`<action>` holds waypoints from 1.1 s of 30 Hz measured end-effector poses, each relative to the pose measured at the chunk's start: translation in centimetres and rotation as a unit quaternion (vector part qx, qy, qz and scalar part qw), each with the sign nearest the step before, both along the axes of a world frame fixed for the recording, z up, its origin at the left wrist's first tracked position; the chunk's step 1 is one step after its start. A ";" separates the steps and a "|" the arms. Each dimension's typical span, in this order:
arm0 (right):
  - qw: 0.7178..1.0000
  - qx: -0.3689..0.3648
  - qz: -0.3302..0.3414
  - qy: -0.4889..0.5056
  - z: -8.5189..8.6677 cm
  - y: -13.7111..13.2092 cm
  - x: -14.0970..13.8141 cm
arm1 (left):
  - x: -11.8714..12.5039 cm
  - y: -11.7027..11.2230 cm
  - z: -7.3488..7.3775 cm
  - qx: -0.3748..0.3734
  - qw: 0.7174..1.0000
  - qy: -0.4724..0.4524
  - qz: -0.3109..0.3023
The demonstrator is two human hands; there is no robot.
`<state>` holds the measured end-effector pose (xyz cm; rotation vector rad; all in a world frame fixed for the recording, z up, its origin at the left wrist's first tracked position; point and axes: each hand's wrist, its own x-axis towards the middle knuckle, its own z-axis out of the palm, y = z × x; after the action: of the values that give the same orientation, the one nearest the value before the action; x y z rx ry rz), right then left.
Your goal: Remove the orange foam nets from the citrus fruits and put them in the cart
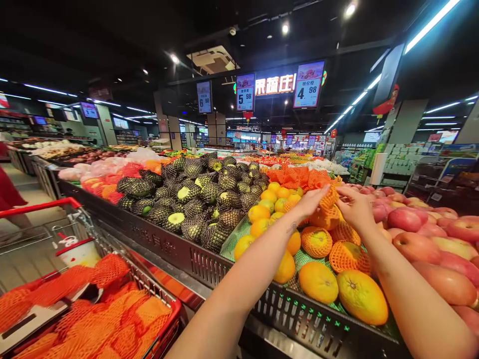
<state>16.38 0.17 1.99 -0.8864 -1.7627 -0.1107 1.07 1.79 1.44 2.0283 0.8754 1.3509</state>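
Observation:
My left hand (315,199) and my right hand (355,203) are raised close together over the oranges at the right of the black display bin. Between them is an orange foam net (329,200), pinched by the fingers of both hands. Just beneath it, several oranges wear similar nets, such as the netted orange (316,241). Bare oranges lie at the front, among them a large orange (362,296). The fingertips are partly hidden by the net and by the hands themselves.
Green fruits in black nets (187,192) fill the bin's left part. Red apples (422,244) are heaped to the right. A red-trimmed shopping cart (174,311) full of orange foam nets (108,314) stands at lower left. More orange nets (295,177) lie behind the oranges.

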 end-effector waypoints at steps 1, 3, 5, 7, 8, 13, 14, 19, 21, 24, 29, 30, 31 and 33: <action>1.000 -0.009 0.027 0.004 -0.5 0.1 0.2 | -0.1 -0.1 -0.1 -0.024 0.999 -0.012 -0.028; 0.997 -0.034 0.067 0.025 -1.2 0.0 0.8 | -0.4 -0.2 -0.2 -0.063 0.995 -0.031 -0.066; 0.989 -0.065 0.099 0.085 -1.6 -0.2 1.2 | -0.8 -0.3 -0.2 -0.101 0.989 -0.063 -0.093; 0.971 -0.108 0.133 0.168 -1.7 -0.2 1.3 | -1.2 -0.4 -0.2 -0.126 0.981 -0.108 -0.104; 0.956 -0.137 0.153 0.208 -1.7 -0.1 1.3 | -1.3 -0.5 -0.1 -0.130 0.978 -0.131 -0.102; 0.876 -0.276 0.216 0.332 -1.6 0.2 0.1 | -1.5 -0.9 -0.1 -0.143 0.965 -0.200 -0.088; 0.868 -0.287 0.216 0.342 -1.6 0.2 -0.1 | -1.4 -1.0 -0.1 -0.148 0.966 -0.194 -0.085; 0.884 -0.290 0.195 0.311 -1.3 -0.8 -0.4 | -1.3 -1.1 -0.1 -0.119 0.973 -0.166 -0.103; 0.888 -0.290 0.206 0.293 -1.1 -1.2 -0.3 | -1.3 -1.0 0.0 -0.093 0.976 -0.167 -0.103; 0.882 -0.262 0.240 0.309 -0.9 -1.5 -0.2 | -1.5 -0.8 0.1 -0.081 0.973 -0.200 -0.084; 0.861 -0.250 0.303 0.324 -0.7 -1.8 -0.6 | -1.4 -0.9 0.2 -0.103 0.946 -0.276 -0.137; 0.857 -0.259 0.309 0.320 -0.7 -1.9 -0.6 | -1.4 -0.9 0.2 -0.114 0.943 -0.278 -0.144; 0.855 -0.269 0.313 0.315 -0.8 -1.9 -0.6 | -1.4 -0.8 0.1 -0.126 0.941 -0.280 -0.145; 0.848 -0.311 0.315 0.292 -0.8 -2.2 -0.5 | -1.3 -0.4 -0.1 -0.148 0.936 -0.289 -0.135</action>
<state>15.92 -2.03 1.20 -0.6255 -1.4085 1.1083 -0.27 1.35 1.38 1.3468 0.4736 1.4414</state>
